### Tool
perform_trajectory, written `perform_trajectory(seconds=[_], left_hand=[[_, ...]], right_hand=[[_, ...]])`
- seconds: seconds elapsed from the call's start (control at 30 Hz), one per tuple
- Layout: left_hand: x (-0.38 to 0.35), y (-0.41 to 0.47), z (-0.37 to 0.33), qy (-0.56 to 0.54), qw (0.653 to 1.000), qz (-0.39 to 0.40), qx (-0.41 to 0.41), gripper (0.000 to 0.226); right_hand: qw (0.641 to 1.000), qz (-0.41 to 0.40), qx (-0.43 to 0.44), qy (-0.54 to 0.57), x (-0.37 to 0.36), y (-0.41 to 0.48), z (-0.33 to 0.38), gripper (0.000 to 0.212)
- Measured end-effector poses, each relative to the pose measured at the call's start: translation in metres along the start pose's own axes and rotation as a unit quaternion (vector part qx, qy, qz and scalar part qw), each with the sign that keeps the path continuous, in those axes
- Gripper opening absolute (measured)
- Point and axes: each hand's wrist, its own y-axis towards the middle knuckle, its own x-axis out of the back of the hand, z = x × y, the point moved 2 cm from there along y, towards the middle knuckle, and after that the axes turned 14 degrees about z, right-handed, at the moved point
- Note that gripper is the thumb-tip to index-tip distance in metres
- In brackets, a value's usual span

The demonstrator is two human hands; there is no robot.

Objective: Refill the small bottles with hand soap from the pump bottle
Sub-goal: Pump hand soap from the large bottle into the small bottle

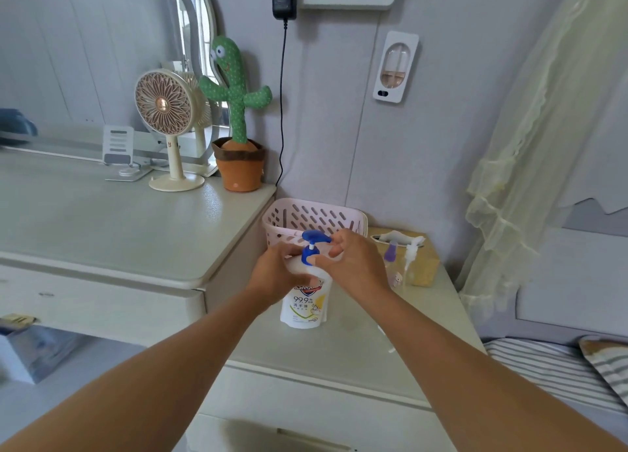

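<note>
**Both hands on the pump bottle, low cabinet**

The pump bottle (306,303) stands upright on the low cabinet top (339,346), toward its back. The left hand (275,269) wraps the white shoulder of the bottle. The right hand (355,263) comes in from the other side, fingers curled on the blue collar just under the pump head. Both hands are clamped on the same bottle, close together. They cover its upper half, so only the label and base show.

Near the right hand stand a purple-capped small bottle (390,254) and a clear small bottle (409,263) with a white pump. Both are upright and partly hidden by the right wrist. A tissue box (424,268) sits just behind them.

A pink basket (312,213) stands directly behind the pump bottle, against the wall; its contents cannot be seen.

The higher desk (102,234) on the left carries a fan (166,111), a toy cactus (238,111) and a phone stand (117,145). A black cable (281,111) hangs down the wall. A curtain (530,145) hangs at right.
</note>
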Motion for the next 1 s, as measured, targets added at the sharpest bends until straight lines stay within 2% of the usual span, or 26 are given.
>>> perform_trajectory(seconds=[0.2, 0.3, 0.4, 0.5, 0.57, 0.67, 0.87, 1.0], left_hand=[[0.005, -0.004, 0.005, -0.002, 1.000, 0.021, 0.000, 0.063], [0.007, -0.003, 0.005, -0.001, 1.000, 0.027, 0.006, 0.064], [0.008, -0.001, 0.005, 0.002, 1.000, 0.030, 0.008, 0.063], [0.008, 0.001, 0.004, 0.002, 1.000, 0.025, 0.016, 0.063], [0.007, 0.002, 0.005, 0.002, 0.999, 0.025, 0.020, 0.063], [0.006, 0.003, 0.002, 0.009, 0.999, 0.028, 0.019, 0.063], [0.007, 0.001, 0.001, 0.008, 0.999, 0.030, 0.023, 0.065], [0.007, -0.001, -0.001, 0.009, 0.999, 0.030, 0.024, 0.063]], right_hand=[[1.000, 0.010, 0.001, 0.017, 0.002, 0.000, 0.008, 0.041], [0.998, -0.016, -0.016, 0.059, 0.009, 0.002, -0.004, 0.042], [0.996, -0.038, -0.065, 0.041, 0.015, 0.003, -0.030, 0.062], [0.990, 0.023, -0.138, -0.025, 0.012, 0.000, -0.050, 0.081], [0.985, 0.064, -0.161, -0.011, 0.005, -0.002, -0.061, 0.086], [0.980, 0.089, -0.173, 0.052, -0.007, -0.002, -0.078, 0.084], [0.978, 0.101, -0.173, 0.062, -0.026, -0.004, -0.080, 0.065], [0.984, 0.084, -0.123, 0.100, -0.030, -0.006, -0.073, 0.051]])
